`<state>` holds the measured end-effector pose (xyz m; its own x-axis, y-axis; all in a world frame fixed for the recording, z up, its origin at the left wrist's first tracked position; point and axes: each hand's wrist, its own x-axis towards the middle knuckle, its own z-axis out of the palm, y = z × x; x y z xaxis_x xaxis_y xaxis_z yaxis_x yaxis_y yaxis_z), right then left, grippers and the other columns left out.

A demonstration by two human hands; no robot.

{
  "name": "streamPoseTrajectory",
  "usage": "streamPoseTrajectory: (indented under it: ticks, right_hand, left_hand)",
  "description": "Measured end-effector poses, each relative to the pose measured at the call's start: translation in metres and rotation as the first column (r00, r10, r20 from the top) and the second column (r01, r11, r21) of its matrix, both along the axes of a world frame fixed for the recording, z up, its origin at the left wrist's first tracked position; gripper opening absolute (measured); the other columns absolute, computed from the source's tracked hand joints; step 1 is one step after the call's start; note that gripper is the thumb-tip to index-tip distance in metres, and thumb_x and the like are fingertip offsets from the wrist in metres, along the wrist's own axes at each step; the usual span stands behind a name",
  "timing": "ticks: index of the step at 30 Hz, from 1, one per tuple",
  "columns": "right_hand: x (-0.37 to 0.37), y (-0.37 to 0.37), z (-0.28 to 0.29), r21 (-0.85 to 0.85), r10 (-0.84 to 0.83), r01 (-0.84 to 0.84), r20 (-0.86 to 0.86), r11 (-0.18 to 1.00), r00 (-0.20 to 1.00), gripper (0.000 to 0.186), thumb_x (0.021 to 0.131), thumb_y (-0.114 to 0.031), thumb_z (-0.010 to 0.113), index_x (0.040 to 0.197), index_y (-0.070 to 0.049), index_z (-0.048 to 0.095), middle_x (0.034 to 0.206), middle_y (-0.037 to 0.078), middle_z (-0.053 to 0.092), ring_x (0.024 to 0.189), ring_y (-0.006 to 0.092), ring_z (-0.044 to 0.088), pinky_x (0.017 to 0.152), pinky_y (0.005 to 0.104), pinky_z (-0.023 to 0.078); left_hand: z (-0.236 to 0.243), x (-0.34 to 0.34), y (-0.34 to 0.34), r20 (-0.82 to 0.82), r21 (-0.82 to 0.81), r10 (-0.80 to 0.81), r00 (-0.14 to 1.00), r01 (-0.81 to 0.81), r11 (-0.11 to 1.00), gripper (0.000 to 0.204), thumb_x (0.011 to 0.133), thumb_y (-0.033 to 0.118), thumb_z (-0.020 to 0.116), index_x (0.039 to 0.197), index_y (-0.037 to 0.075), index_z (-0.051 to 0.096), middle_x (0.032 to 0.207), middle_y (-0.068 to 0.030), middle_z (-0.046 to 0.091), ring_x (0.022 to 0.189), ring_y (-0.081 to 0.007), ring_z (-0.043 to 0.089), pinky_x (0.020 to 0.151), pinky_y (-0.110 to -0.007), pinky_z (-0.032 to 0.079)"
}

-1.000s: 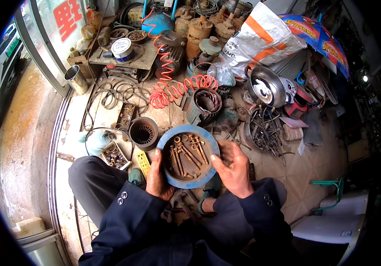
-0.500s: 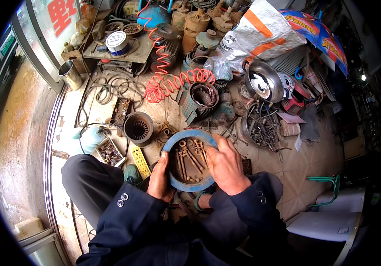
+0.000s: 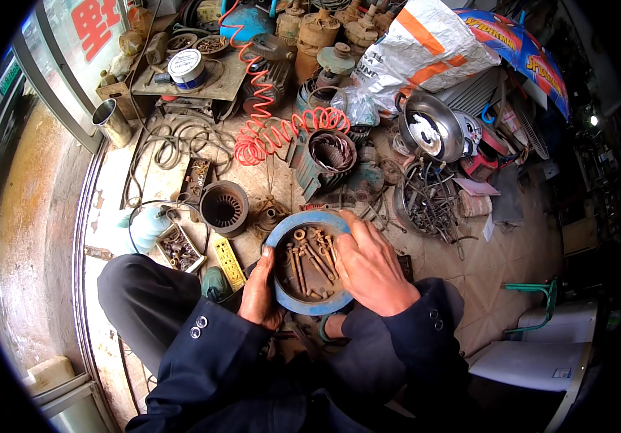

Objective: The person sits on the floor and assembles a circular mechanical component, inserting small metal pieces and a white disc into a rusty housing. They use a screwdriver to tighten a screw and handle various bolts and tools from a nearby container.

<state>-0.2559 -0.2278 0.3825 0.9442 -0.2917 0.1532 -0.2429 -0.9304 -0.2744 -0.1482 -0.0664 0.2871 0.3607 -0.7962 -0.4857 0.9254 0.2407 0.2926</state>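
Observation:
Between my knees I hold up a round, shallow dish with a worn blue rim (image 3: pixel 315 308). Several rusty bolts (image 3: pixel 313 263) and a nut (image 3: pixel 300 234) lie inside it. My left hand (image 3: pixel 259 289) grips the rim at the left, thumb on top and fingers hidden beneath. At the right, my right hand (image 3: pixel 373 265) is closed over the rim, its fingertips partly hidden from view. Just beyond the dish stand a slotted motor stator (image 3: pixel 224 209) and a small rusty metal part (image 3: pixel 270 215).
A yellow power strip (image 3: pixel 229 264) and a tray of small parts (image 3: pixel 180 249) lie left of the dish. Farther off are a coiled red air hose (image 3: pixel 251 150) and a motor housing with windings (image 3: pixel 331 153). At right sit a basin of metal pieces (image 3: pixel 430 198) and a steel pan (image 3: pixel 446 124).
My right hand has shifted slightly right and turned, its fingers now lying more along the rim. The dish and my left hand stay nearly in place.

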Motion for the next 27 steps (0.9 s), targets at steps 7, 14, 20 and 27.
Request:
streamPoseTrajectory:
  ticks: [7,14,20,27]
  right_hand:
    - [0.0,-0.002,0.01,0.441,-0.03,-0.054,0.18,0.896,0.983,0.019,0.091,0.004,0.055,0.11,0.007,0.056,0.14,0.027,0.052,0.115,0.0455,0.059,0.099,0.0488,0.049]
    - [-0.011,-0.016,-0.001,0.539,-0.136,-0.059,0.315,0.84,0.939,0.016,0.101,-0.007,0.045,0.104,0.005,0.055,0.135,0.021,0.056,0.103,0.0272,0.061,0.091,0.0391,0.049]
    - [-0.014,-0.021,0.001,0.669,-0.38,-0.013,0.438,0.743,0.815,0.03,0.11,-0.017,0.043,0.115,0.004,0.064,0.119,0.011,0.068,0.095,0.0161,0.059,0.087,0.0314,0.048]
    - [-0.019,-0.025,0.002,0.715,-0.391,-0.055,0.443,0.697,0.807,0.025,0.109,-0.019,0.058,0.118,0.003,0.066,0.113,0.006,0.07,0.102,0.0102,0.062,0.089,0.0252,0.049]
  left_hand:
    - [0.002,0.001,0.001,-0.017,-0.032,0.001,1.0,-0.001,0.999,0.057,0.108,0.047,0.052,0.149,0.006,0.049,0.144,-0.0137,0.062,0.128,-0.0295,0.063,0.111,-0.047,0.052]
    - [0.002,-0.001,0.001,-0.009,-0.021,-0.004,1.0,0.004,1.0,0.057,0.108,0.046,0.054,0.149,0.006,0.049,0.145,-0.0134,0.06,0.129,-0.0291,0.062,0.112,-0.047,0.051]
    - [0.004,-0.002,0.0,-0.001,-0.002,-0.025,1.0,0.025,1.0,0.056,0.108,0.043,0.054,0.15,0.006,0.049,0.147,-0.0132,0.059,0.131,-0.0294,0.061,0.112,-0.047,0.05]
    - [0.0,-0.003,0.002,-0.028,-0.11,0.004,1.0,-0.008,0.994,0.057,0.109,0.043,0.054,0.15,0.005,0.047,0.145,-0.0164,0.06,0.129,-0.0304,0.063,0.11,-0.047,0.052]
